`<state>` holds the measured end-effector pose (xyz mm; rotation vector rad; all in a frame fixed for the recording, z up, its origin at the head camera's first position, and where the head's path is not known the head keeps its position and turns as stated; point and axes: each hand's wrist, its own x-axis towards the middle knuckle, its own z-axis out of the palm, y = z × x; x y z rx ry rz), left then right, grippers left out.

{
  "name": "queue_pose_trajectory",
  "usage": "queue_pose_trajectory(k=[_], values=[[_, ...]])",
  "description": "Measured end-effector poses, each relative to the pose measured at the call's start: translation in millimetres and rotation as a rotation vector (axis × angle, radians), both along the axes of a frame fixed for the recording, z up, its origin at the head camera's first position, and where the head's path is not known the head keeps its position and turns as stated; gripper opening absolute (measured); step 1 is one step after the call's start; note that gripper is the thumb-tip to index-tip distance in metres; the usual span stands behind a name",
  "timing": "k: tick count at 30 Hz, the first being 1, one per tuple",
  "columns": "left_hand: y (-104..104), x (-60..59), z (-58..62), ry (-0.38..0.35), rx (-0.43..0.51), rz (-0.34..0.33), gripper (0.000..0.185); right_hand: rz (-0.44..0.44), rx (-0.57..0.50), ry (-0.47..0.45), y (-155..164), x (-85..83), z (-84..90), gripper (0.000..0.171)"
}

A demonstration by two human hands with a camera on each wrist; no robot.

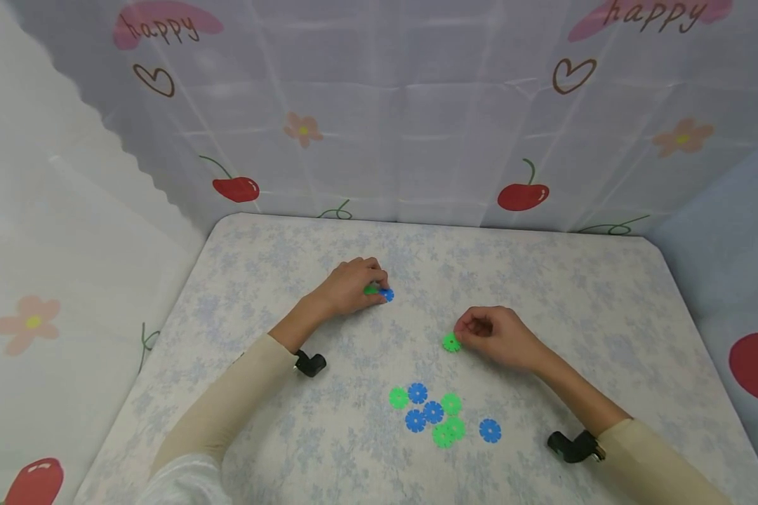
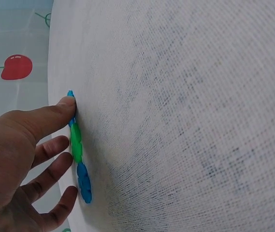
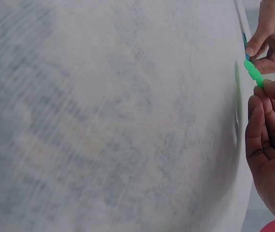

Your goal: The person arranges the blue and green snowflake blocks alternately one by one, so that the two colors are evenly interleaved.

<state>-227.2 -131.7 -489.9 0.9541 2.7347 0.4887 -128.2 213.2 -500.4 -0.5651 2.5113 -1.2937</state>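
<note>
My left hand (image 1: 352,286) holds a short row of joined notched plastic discs at the table's middle. In the left wrist view this row reads blue, green (image 2: 76,142), blue, with the thumb on the upper blue disc (image 2: 70,94) and the fingers along its side. My right hand (image 1: 500,338) pinches a single green notched disc (image 1: 451,343) by its edge between thumb and fingertips. The right wrist view shows that green disc (image 3: 253,72) tilted and raised off the tabletop. The left hand appears behind it there.
Nearer to me lie several loose discs, blue (image 1: 433,412) and green (image 1: 399,398), some touching or overlapping. One blue disc (image 1: 490,431) lies apart on the right. A pale patterned cloth covers the table (image 1: 278,435); a printed curtain (image 1: 404,140) hangs behind its far edge.
</note>
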Motion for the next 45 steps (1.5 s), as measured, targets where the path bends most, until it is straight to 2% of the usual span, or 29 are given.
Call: queue_pose_trajectory(k=[17, 25, 33, 45], values=[[0.0, 1.1, 0.5, 0.009, 0.006, 0.006, 0.014, -0.088, -0.002, -0.023, -22.2, -15.4, 1.3, 0.006], [-0.4, -0.5, -2.0, 0.018, -0.010, 0.001, 0.014, -0.086, 0.014, 0.001, -28.0, -20.1, -1.0, 0.005], [-0.3, 0.5, 0.5, 0.011, -0.003, 0.005, 0.014, -0.087, 0.032, 0.035, -34.6, -25.3, -1.2, 0.006], [0.1, 0.4, -0.6, 0.003, -0.009, 0.009, 0.014, -0.153, 0.030, 0.047, -47.5, -36.5, -1.6, 0.004]])
